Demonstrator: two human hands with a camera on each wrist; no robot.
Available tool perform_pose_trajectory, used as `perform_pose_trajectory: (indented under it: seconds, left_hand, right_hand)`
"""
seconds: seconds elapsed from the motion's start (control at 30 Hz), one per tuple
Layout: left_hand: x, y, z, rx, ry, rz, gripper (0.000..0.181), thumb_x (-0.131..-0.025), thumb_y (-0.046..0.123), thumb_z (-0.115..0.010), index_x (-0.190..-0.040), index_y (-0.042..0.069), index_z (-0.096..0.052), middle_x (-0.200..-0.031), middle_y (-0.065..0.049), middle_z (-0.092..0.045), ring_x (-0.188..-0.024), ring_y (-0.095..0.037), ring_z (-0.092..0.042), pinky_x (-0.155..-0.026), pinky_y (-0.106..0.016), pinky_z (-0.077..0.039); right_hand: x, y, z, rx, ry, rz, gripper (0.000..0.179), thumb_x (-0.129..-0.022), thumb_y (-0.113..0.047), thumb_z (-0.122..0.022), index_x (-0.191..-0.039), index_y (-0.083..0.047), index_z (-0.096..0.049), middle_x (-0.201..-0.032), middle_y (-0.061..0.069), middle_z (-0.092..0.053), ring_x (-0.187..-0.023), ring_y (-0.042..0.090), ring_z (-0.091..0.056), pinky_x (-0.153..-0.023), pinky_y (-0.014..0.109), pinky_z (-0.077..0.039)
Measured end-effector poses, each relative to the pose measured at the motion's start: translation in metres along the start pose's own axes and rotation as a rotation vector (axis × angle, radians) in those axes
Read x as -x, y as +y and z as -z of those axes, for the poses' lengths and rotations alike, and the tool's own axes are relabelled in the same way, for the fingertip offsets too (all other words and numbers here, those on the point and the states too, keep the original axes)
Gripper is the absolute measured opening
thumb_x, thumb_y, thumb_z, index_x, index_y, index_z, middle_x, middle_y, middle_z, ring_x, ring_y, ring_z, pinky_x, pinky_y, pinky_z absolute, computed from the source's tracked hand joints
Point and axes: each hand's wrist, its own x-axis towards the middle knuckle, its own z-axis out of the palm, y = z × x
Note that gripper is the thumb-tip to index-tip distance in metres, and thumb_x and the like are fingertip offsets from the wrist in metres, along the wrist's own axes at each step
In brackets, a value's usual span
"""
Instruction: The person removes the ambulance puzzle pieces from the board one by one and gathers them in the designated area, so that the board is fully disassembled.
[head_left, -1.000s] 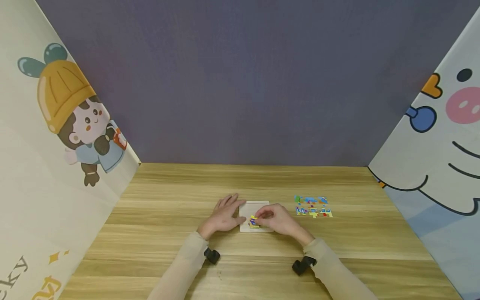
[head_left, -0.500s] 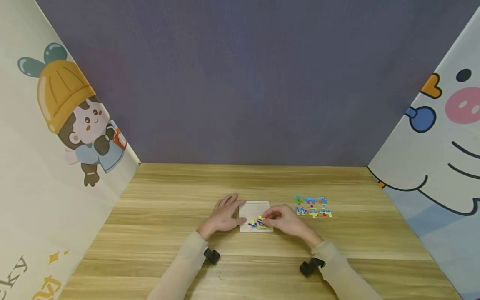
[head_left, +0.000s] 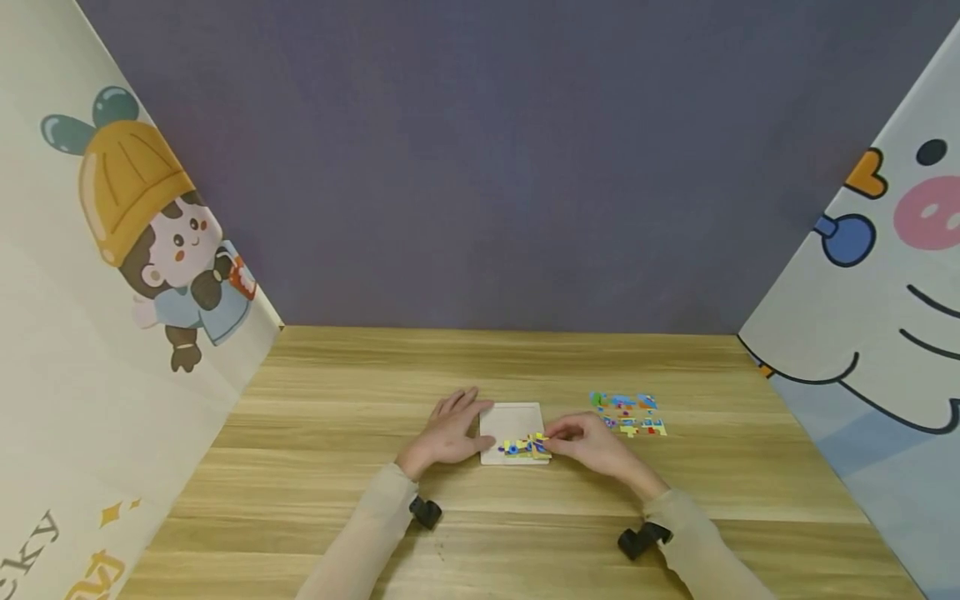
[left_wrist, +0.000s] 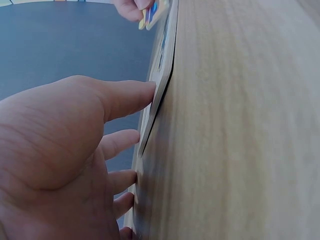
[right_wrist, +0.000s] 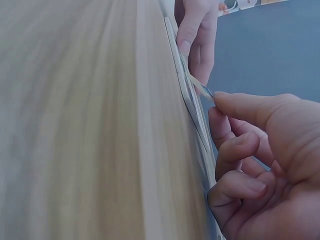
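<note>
A pale square puzzle board [head_left: 512,419] lies on the wooden table. My left hand [head_left: 448,435] rests at its left side, thumb and forefinger extended onto the edge, as the left wrist view confirms. At the board's near right part, my right hand [head_left: 591,443] pinches a yellow and blue puzzle piece [head_left: 537,445] between thumb and forefinger. The right wrist view has this held piece [right_wrist: 201,86] tilted, one end toward the board. Colourful puzzle pieces [head_left: 513,448] lie along the board's near side, left of the held one.
Several loose puzzle pieces [head_left: 624,402] are laid out in rows on the table [head_left: 360,375], right of the board. A dark wall [head_left: 495,167] stands behind, with printed panels at both sides.
My right hand has moved rightward along the board's near side, carrying the pinched piece with it. More of the pieces lying there have come into sight. My left hand stays put.
</note>
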Motion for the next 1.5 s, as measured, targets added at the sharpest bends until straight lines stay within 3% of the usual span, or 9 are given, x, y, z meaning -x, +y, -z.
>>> perform_pose_trajectory:
  seconds: [0.53, 1.0, 1.5]
  left_hand:
    - [-0.001, 0.001, 0.001, -0.020, -0.002, 0.000, 0.065, -0.102, 0.034, -0.066, -0.160, 0.010, -0.048, -0.176, -0.023, -0.023, -0.164, -0.046, -0.016, -0.133, -0.066, -0.006]
    - [-0.002, -0.002, -0.003, -0.008, -0.009, -0.012, 0.067, -0.102, 0.035, -0.065, -0.161, 0.009, -0.045, -0.176, -0.023, -0.021, -0.164, -0.046, -0.013, -0.133, -0.066, -0.004]
    - [0.000, 0.000, 0.001, -0.024, -0.007, 0.000, 0.065, -0.103, 0.036, -0.066, -0.160, 0.011, -0.046, -0.177, -0.021, -0.022, -0.164, -0.044, -0.016, -0.133, -0.066, -0.006]
  right_hand:
    - [0.017, 0.016, 0.024, 0.011, 0.056, -0.030, 0.017, -0.095, -0.022, -0.081, -0.105, -0.008, -0.081, -0.102, 0.004, -0.078, -0.087, 0.004, -0.069, -0.079, 0.021, -0.056]
    - [0.045, 0.030, 0.053, 0.003, 0.097, -0.046, 0.020, -0.096, -0.016, -0.080, -0.109, -0.001, -0.079, -0.102, 0.009, -0.079, -0.087, 0.000, -0.069, -0.077, 0.020, -0.057]
    - [0.056, 0.039, 0.072, 0.132, 0.068, -0.089, 0.019, -0.096, -0.022, -0.080, -0.107, -0.007, -0.081, -0.102, 0.003, -0.079, -0.091, 0.000, -0.066, -0.082, 0.021, -0.054]
